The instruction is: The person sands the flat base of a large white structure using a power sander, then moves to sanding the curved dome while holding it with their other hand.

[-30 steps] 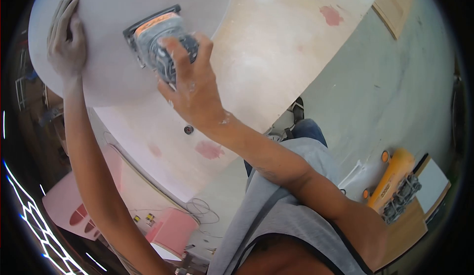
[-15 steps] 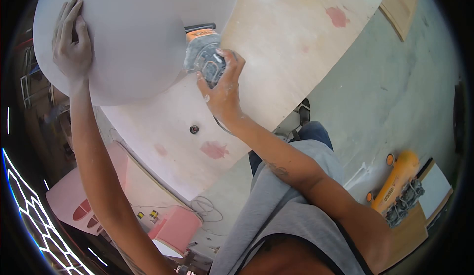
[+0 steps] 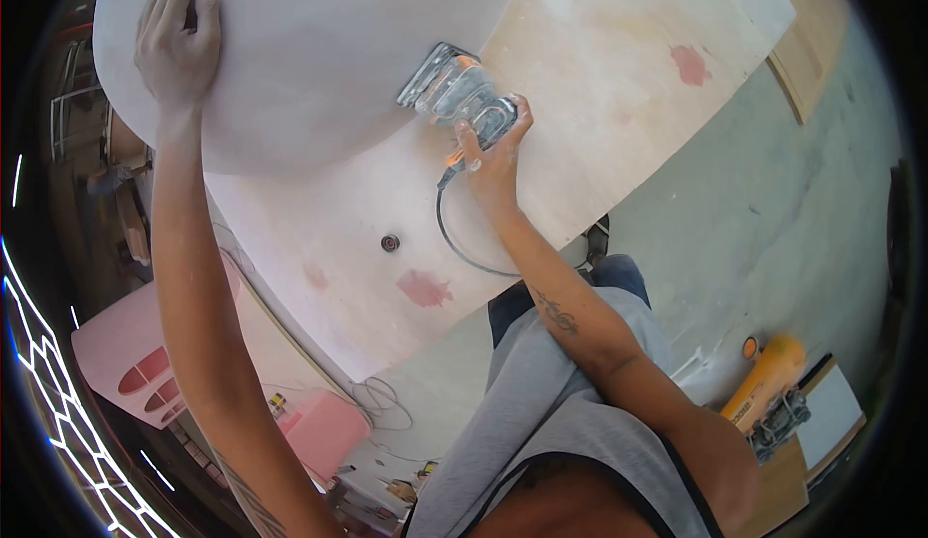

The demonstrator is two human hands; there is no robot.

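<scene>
White coating, matt and dusty, is noted on a rounded panel (image 3: pixel 319 55), which lies on a larger plywood sheet (image 3: pixel 599 84) marked with pink patches (image 3: pixel 425 289). A powered sander (image 3: pixel 459 98) is seen at the near right edge of the white panel, pad down where the white meets bare ply. The tool is motion-blurred, so the pad itself cannot be read. The sander is held from behind by the right hand (image 3: pixel 493 156), fingers closed round the rear of the body. The cord (image 3: pixel 464 243) loops back from that hand across the ply toward the person. The left hand (image 3: pixel 179 40) is laid open and flat on the far left rim of the panel, fingers extended and nothing gripped; the panel appears to be steadied by it. Judgement on technique: the pad is best held flat to the surface, since tipping it at a curved edge would likely cut through the white coat or round the rim over. Light, even pressure is advised, with the weight of the tool left to do the work. The bracing hand is best placed well apart from the pad's path, as it is now. The cord should be trailed behind the hand, away from the pad. Dust is seen on both hands. A yellow machine (image 3: pixel 768 378) stands on the floor (image 3: pixel 773 209) at lower right, well apart.
</scene>
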